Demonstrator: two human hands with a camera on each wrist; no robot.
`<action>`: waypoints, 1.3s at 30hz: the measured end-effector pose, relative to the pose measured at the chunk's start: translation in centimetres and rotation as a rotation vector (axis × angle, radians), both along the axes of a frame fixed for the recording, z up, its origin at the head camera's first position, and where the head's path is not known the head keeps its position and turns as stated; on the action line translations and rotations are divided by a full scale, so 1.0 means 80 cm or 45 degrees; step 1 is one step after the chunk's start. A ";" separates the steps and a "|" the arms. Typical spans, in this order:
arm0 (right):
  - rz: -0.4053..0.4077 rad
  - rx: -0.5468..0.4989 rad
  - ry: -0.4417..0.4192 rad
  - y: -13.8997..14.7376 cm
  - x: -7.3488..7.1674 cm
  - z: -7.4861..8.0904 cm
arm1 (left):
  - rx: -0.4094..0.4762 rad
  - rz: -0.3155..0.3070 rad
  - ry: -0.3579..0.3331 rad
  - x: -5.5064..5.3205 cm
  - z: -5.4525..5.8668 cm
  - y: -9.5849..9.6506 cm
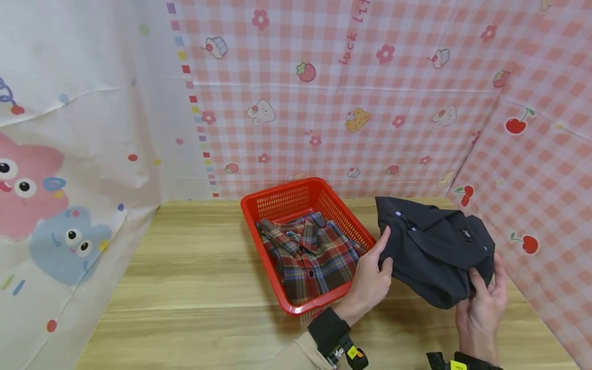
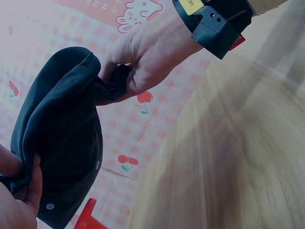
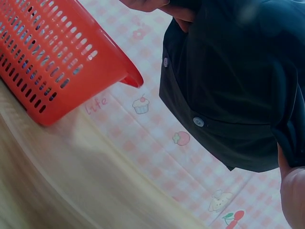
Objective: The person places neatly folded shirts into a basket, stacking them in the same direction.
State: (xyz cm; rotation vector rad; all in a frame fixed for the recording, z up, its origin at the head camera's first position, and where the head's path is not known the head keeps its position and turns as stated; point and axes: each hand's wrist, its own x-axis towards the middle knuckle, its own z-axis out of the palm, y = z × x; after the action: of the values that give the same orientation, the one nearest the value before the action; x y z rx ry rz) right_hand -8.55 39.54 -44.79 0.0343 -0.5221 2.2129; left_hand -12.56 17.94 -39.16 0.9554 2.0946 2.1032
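Observation:
A dark navy, folded shirt [image 1: 430,252] with pale buttons is held up over the right part of the table, tilted. My left hand [image 1: 371,280] pinches its left edge between thumb and fingers. At the lower right corner my right hand [image 1: 483,303] grips the cloth, thumb on top and fingers behind. In the left wrist view, the right hand [image 2: 147,57] holds a bunched end of the dark shirt [image 2: 66,129]. Two buttons show along its edge in the right wrist view. A red plastic basket [image 1: 319,301] stands just left of my left hand, with a folded plaid shirt [image 1: 307,257] inside.
Beneath everything lies a wood-grain tabletop [image 1: 194,277]. A pink checked sheet [image 1: 324,118] hangs behind it and continues along the right side. On the left hangs a white sheet [image 1: 106,154] with cartoon figures. The basket's perforated wall [image 3: 57,52] rises beside the shirt.

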 end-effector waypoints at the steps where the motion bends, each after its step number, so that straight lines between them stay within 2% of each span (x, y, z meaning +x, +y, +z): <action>1: 0.004 0.003 -0.006 -0.001 -0.001 0.000 | -0.002 0.003 0.000 0.000 0.000 -0.001; 11: 0.088 -0.001 -0.042 -0.014 -0.006 0.004 | -0.015 0.052 -0.014 -0.001 -0.002 -0.017; 16: 0.093 0.034 -0.063 -0.022 -0.011 0.004 | 0.005 0.069 0.012 -0.004 -0.005 -0.023; 24: 0.165 0.036 -0.058 -0.037 -0.018 0.002 | 0.031 0.102 -0.020 -0.004 -0.008 -0.039; 32: 0.233 0.072 0.002 -0.054 -0.026 0.000 | 0.028 0.126 -0.018 -0.004 -0.005 -0.056; 39: 0.274 0.099 -0.048 -0.070 -0.035 0.000 | 0.056 0.160 -0.041 -0.008 -0.007 -0.072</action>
State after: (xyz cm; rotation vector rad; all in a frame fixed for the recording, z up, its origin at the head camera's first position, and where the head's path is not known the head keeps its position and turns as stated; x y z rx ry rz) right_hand -11.31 33.95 -44.81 0.0939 -0.6514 2.4053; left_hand -13.22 12.20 -39.71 0.8076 2.1554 2.2156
